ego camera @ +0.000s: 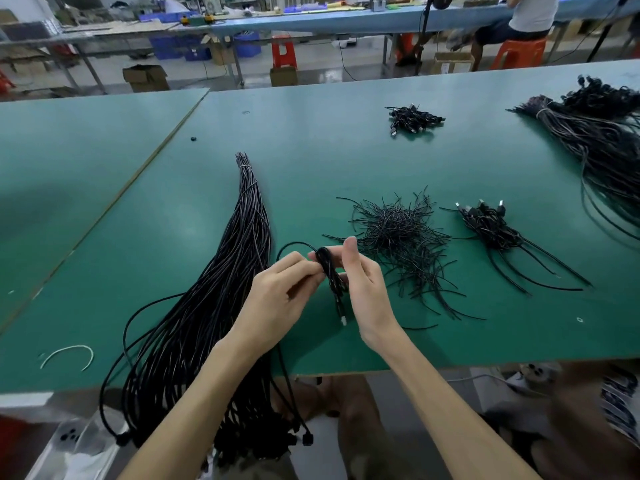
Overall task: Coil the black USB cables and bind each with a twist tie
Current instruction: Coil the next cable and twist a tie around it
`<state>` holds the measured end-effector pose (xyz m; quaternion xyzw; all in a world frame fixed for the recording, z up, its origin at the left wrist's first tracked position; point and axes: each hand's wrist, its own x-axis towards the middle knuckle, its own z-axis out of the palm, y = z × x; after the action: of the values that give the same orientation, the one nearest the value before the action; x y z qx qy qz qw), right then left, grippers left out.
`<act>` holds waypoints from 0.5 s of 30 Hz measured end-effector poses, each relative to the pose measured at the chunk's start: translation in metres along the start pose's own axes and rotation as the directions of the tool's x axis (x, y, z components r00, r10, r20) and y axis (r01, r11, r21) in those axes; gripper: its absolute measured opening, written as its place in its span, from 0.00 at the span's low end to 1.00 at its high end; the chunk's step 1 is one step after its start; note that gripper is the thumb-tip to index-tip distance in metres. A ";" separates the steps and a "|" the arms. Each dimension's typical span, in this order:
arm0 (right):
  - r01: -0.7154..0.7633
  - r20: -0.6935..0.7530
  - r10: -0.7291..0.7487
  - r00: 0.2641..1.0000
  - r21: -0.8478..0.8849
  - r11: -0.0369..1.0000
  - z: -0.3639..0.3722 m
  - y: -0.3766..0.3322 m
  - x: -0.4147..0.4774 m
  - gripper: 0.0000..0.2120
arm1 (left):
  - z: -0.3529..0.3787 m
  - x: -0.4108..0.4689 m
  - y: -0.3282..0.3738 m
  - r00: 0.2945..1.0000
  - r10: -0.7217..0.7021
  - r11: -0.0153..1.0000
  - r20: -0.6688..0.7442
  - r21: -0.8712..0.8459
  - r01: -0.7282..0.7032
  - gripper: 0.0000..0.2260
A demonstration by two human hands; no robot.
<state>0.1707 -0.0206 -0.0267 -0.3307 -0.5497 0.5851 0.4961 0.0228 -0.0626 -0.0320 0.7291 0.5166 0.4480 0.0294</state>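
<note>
Head view: a partly coiled black USB cable [329, 270] is held just above the green table [311, 150], near its front edge, between both hands. It is pinched by the curled fingers of the left hand [280, 289] on one side and gripped by the right hand [362, 282] on the other, with one right finger raised straight above the coil. A loose loop is seen arcing out to the left from the top of the coil, and a plug end hangs below it. Whether a tie is also held cannot be told.

Just to the left, a long bundle of uncoiled cables [221, 289] is laid along the table, tied near its far tip and draped over the front edge. A heap of twist ties [398, 233] is spread just beyond the right hand. Further right, apart from the heap, a small pile of bound coils [491, 226] is set down.
</note>
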 end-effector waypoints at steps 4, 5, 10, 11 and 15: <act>0.032 -0.049 -0.033 0.998 -0.029 0.999 -0.002 -0.001 0.000 0.24 | 0.001 0.002 -0.006 0.997 -0.069 0.998 0.039 0.010 0.068 0.04; 0.039 -0.054 -0.041 0.998 -0.044 0.998 -0.002 -0.001 0.001 0.24 | 0.001 0.002 -0.007 0.996 -0.090 0.996 0.028 0.017 0.090 0.05; 0.050 0.006 -0.050 0.999 -0.083 0.995 -0.002 -0.002 0.001 0.22 | -0.002 0.003 -0.010 0.967 -0.243 0.970 -0.075 -0.027 0.242 0.05; 0.059 0.022 -0.057 0.998 -0.088 0.994 -0.001 -0.002 0.001 0.22 | -0.002 0.003 -0.009 0.960 -0.263 0.965 -0.091 -0.033 0.261 0.04; 0.090 0.059 -0.082 0.995 -0.157 0.984 -0.001 0.004 0.000 0.23 | -0.006 0.005 -0.004 0.926 -0.337 0.942 -0.171 -0.067 0.330 0.04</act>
<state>0.1710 -0.0194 -0.0305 -0.3297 -0.6212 0.5258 0.4785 0.0162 -0.0592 -0.0278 0.5865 0.6252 0.5099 0.0719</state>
